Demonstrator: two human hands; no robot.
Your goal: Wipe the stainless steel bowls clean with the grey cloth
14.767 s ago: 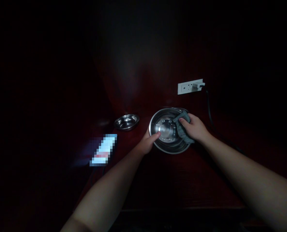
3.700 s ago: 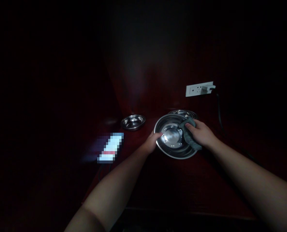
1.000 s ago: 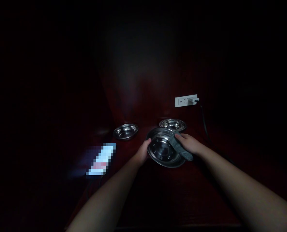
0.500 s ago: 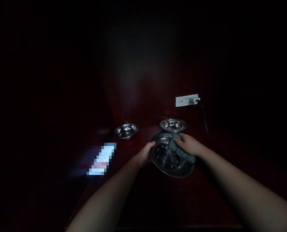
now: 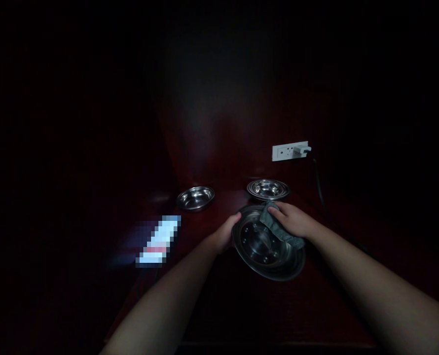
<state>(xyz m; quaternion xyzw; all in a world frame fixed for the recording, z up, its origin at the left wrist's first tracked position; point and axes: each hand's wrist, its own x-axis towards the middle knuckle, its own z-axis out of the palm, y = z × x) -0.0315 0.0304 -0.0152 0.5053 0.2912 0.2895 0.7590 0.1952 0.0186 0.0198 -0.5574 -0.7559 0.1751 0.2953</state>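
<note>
A shiny steel bowl point(image 5: 258, 246) is held tilted above the dark red table, its inside facing me. My left hand point(image 5: 227, 233) grips its left rim, thumb over the edge and the other fingers hidden behind. At the upper right rim, my right hand point(image 5: 292, 220) is closed on a grey-green cloth point(image 5: 278, 229), which lies against the inside of the bowl and drapes down along its right side. Spots of light glint on the bowl's bottom.
Behind the bowl stands a stack of steel bowls point(image 5: 267, 189); another steel bowl point(image 5: 196, 198) sits further left. A lit, pixelated screen point(image 5: 159, 241) lies at the left. On the back wall is a white socket point(image 5: 289, 151) with a plug and hanging cable point(image 5: 318, 182). Surroundings are very dark.
The bowl's lower edge has swung slightly down and to the right. Both hands keep their grip, and the cloth stays at the upper right rim. The whole view has shifted a little.
</note>
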